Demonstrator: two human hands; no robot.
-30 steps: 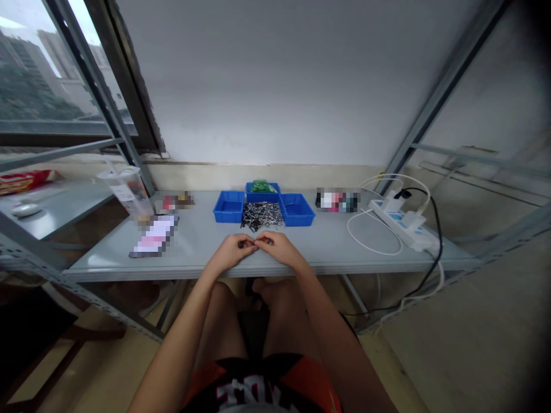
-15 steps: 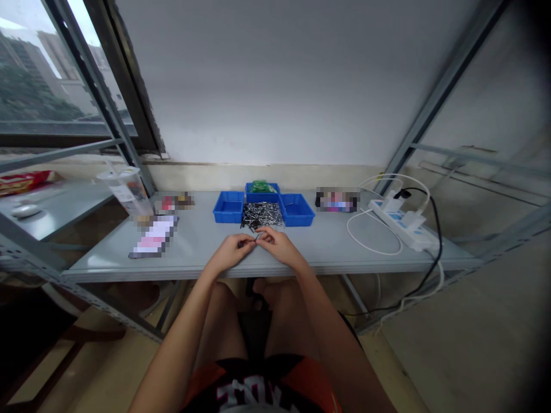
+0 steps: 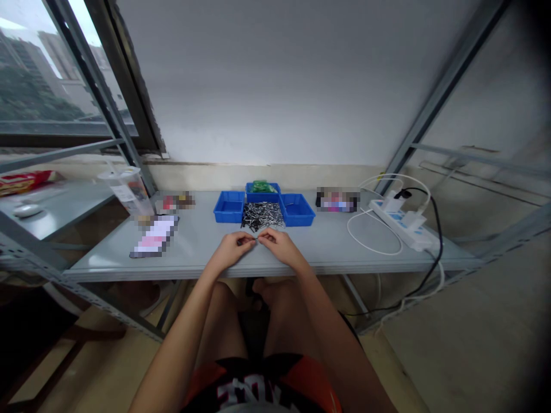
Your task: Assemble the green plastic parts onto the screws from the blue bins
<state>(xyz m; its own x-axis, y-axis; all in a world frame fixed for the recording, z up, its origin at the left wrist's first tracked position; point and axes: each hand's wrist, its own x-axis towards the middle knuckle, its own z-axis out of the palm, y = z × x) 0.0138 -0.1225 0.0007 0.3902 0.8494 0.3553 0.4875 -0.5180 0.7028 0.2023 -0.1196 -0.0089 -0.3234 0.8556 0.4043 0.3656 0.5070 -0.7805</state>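
Observation:
Over the front part of the grey table, my left hand [image 3: 233, 248] is closed with thumb and fingers pinched together. Facing it, my right hand [image 3: 278, 244] is pinched too, its fingertips very near the left ones. A thin, dark, screw-like piece [image 3: 256, 239] spans the small gap between them, each hand gripping one end. Something dark also shows inside the left fingers, too small to name. Just beyond the hands lies a heap of small screw-like metal pieces [image 3: 264, 214], silver on the right and blacker on the left.
Blue bins stand left [image 3: 229, 215], right [image 3: 298, 217] and behind the heap; the back one holds a green bag [image 3: 263, 186]. A phone [image 3: 155, 236] and a lidded cup [image 3: 129, 192] are at left. At right sit a power strip [image 3: 404, 226] and looping cables.
The small piece has turned from slanting upward to lying nearly level between my fingertips. My right fingers have drawn down and closed in on it; my left hand has barely moved.

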